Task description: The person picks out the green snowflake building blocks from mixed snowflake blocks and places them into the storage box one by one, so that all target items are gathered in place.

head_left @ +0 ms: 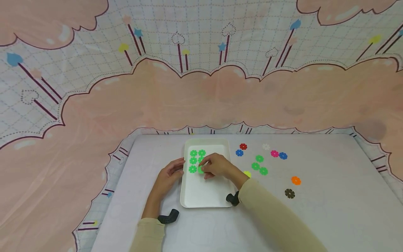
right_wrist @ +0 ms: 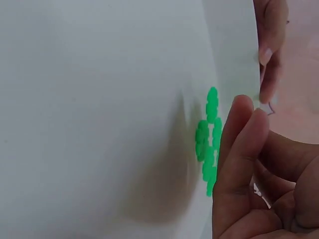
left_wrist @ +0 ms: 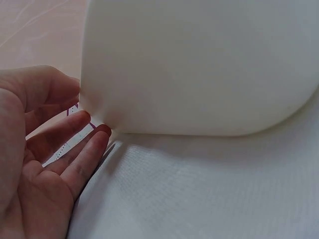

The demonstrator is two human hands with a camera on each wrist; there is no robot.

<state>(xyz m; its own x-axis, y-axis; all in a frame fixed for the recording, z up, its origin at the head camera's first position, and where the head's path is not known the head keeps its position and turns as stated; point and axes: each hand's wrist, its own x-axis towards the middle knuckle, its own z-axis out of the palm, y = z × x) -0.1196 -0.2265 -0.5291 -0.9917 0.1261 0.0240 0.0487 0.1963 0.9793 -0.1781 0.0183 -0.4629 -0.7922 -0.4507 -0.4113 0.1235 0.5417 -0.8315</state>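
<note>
A white rectangular tray (head_left: pixel 206 196) lies on the table with several green notched plastic discs (head_left: pixel 193 160) in two columns in its upper left part. My left hand (head_left: pixel 170 175) is at the tray's left edge; in the left wrist view its fingertips (left_wrist: pixel 102 130) touch the tray's side. Over the right column of discs is my right hand (head_left: pixel 217 166), its fingertips beside the lowest disc and partly covering it. In the right wrist view, the green discs (right_wrist: pixel 202 140) lie past the right fingertips (right_wrist: pixel 241 107), and no disc shows between the fingers.
Right of the tray lie three green discs (head_left: pixel 259 158), red (head_left: pixel 243 146), blue (head_left: pixel 239 153), white (head_left: pixel 266 146), pink (head_left: pixel 274 153), orange (head_left: pixel 296 180) and dark brown discs (head_left: pixel 290 193). A yellow disc (head_left: pixel 247 173) is partly behind the right forearm. Patterned cloth (head_left: pixel 220 101) stands behind the table.
</note>
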